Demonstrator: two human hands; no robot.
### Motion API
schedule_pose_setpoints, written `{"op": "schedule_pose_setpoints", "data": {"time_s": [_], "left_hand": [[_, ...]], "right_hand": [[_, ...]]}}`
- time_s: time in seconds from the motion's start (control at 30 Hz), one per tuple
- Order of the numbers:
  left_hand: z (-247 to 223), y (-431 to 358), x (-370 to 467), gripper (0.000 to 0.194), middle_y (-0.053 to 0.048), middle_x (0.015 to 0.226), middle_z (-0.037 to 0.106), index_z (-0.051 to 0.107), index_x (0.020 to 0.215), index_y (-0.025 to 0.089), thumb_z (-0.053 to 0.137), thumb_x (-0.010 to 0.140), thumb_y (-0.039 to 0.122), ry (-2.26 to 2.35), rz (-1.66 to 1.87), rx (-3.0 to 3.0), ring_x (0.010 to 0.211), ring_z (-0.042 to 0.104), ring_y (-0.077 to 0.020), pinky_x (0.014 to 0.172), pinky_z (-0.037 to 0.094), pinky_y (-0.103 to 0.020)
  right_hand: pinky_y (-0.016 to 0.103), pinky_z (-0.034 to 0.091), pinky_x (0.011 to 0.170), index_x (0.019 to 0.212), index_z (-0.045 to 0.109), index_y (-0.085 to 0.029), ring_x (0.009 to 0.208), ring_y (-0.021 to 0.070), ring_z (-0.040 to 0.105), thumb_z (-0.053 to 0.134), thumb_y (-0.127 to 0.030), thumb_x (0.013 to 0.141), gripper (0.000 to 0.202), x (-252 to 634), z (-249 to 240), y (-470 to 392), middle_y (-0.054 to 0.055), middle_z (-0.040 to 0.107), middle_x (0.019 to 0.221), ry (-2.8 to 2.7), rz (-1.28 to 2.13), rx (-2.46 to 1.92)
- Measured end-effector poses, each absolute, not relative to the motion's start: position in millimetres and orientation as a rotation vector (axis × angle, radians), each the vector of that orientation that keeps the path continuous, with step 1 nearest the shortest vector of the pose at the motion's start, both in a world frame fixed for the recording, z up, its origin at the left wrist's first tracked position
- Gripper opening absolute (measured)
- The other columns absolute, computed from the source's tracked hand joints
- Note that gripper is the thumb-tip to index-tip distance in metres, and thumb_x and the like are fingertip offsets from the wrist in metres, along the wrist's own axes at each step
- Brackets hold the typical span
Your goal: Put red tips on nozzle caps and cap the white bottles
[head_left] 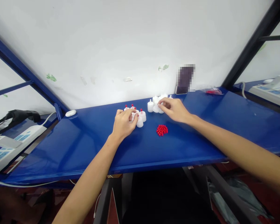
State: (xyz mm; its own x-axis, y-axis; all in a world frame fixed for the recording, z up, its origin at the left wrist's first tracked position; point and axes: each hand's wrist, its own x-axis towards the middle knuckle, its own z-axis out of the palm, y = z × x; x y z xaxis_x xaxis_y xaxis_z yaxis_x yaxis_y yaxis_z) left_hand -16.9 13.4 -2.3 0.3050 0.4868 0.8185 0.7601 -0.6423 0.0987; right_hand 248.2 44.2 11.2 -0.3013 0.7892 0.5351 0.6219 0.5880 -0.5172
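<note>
Several small white dropper bottles with red tips (142, 115) stand in a group on the blue table. My left hand (125, 123) is at this group, its thumb and fingers curled round one bottle and partly hiding it. To the right is a second group of white dropper bottles (150, 106), whose visible nozzles are bare. My right hand (175, 109) reaches into that group, with thumb and forefinger pinched at a bottle; the other fingers are tucked in. Between the hands, nearer to me, lies a cluster of small red caps (162, 130).
A phone-like dark screen (185, 79), partly pixelated, leans on the white wall. A plastic bag with red contents (214, 91) lies at the back right. A white oval case (70, 113) sits at the back left. Power strips (16, 144) flank the blue table (84, 149).
</note>
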Motion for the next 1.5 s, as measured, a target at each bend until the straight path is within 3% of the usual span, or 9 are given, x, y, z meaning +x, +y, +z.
{"op": "schedule_pose_setpoints", "data": {"time_s": [0.17,0.33,0.5,0.7,0.8,0.97,1.17,1.37,1.5], "left_hand": [[1.4,-5.3,-3.1,0.013,0.005,0.056,0.052,0.062,0.099,0.018,0.056,0.091,0.027,-0.959,-1.349,-2.427,0.054,0.050,-0.0130,0.066,0.043,-0.029],[-4.2,-11.7,6.7,0.028,0.005,0.058,0.053,0.058,0.111,0.017,0.056,0.092,0.037,-0.995,-1.159,-2.722,0.053,0.052,-0.0131,0.056,0.039,-0.026],[-5.8,-13.9,8.7,0.022,0.005,0.059,0.057,0.056,0.103,0.018,0.051,0.096,0.038,-1.066,-0.930,-2.954,0.052,0.052,-0.0129,0.055,0.036,-0.025],[2.1,-21.8,14.5,0.028,0.004,0.062,0.057,0.061,0.096,0.018,0.050,0.097,0.044,-1.023,-0.652,-3.177,0.059,0.050,-0.0125,0.072,0.039,-0.029],[4.1,-23.6,15.9,0.031,0.004,0.065,0.058,0.064,0.095,0.018,0.051,0.097,0.046,-1.084,-0.665,-3.249,0.061,0.049,-0.0115,0.075,0.038,-0.030],[2.9,-23.6,15.3,0.031,0.006,0.058,0.049,0.066,0.096,0.017,0.052,0.096,0.044,-1.211,-0.702,-3.356,0.054,0.045,-0.0095,0.060,0.035,-0.026],[0.8,-22.8,14.8,0.027,0.007,0.052,0.049,0.067,0.094,0.015,0.055,0.094,0.040,-1.301,-0.741,-3.320,0.048,0.046,-0.0085,0.054,0.033,-0.024],[-2.1,-21.8,14.8,0.026,0.007,0.051,0.050,0.067,0.092,0.015,0.059,0.092,0.040,-1.333,-0.832,-3.269,0.046,0.047,-0.0083,0.052,0.034,-0.023],[-5.7,-19.7,13.7,0.024,0.005,0.061,0.056,0.067,0.096,0.015,0.062,0.091,0.038,-1.217,-1.033,-3.210,0.052,0.048,-0.0081,0.056,0.038,-0.023]], "right_hand": [[0.026,0.040,0.051,0.089,0.069,-0.016,0.052,0.0116,0.051,0.066,-0.044,0.086,0.028,232.9,14.8,27.8,-0.002,0.059,0.061,-1.972,0.844,-0.858],[0.026,0.041,0.051,0.092,0.072,-0.015,0.052,0.0109,0.051,0.068,-0.046,0.085,0.032,224.7,18.8,17.2,-0.002,0.060,0.059,-1.993,1.051,-0.772],[0.025,0.039,0.054,0.099,0.072,-0.016,0.053,0.0097,0.047,0.065,-0.041,0.088,0.028,244.0,24.8,29.2,-0.005,0.054,0.058,-2.269,1.024,-0.844],[0.025,0.031,0.050,0.092,0.073,-0.014,0.051,0.0093,0.041,0.064,-0.040,0.087,0.027,258.4,20.6,44.8,-0.005,0.049,0.056,-2.555,1.007,-1.069],[0.025,0.031,0.051,0.089,0.072,-0.015,0.052,0.0101,0.042,0.063,-0.039,0.085,0.026,254.2,16.7,44.7,-0.004,0.050,0.057,-2.560,0.994,-1.090],[0.026,0.032,0.054,0.086,0.073,-0.014,0.052,0.0106,0.042,0.061,-0.036,0.084,0.025,247.1,13.8,44.0,-0.004,0.050,0.055,-2.508,0.839,-1.144],[0.028,0.031,0.056,0.086,0.074,-0.014,0.050,0.0104,0.040,0.059,-0.037,0.086,0.028,244.6,14.0,42.5,-0.005,0.046,0.051,-2.437,0.670,-1.207],[0.028,0.034,0.057,0.086,0.076,-0.014,0.053,0.0115,0.045,0.064,-0.036,0.083,0.025,244.5,10.4,44.3,-0.002,0.054,0.057,-2.435,0.658,-1.198],[0.029,0.040,0.063,0.084,0.075,-0.015,0.066,0.0143,0.053,0.066,-0.041,0.083,0.028,240.3,13.0,39.6,0.004,0.067,0.075,-2.192,0.803,-1.044]]}}
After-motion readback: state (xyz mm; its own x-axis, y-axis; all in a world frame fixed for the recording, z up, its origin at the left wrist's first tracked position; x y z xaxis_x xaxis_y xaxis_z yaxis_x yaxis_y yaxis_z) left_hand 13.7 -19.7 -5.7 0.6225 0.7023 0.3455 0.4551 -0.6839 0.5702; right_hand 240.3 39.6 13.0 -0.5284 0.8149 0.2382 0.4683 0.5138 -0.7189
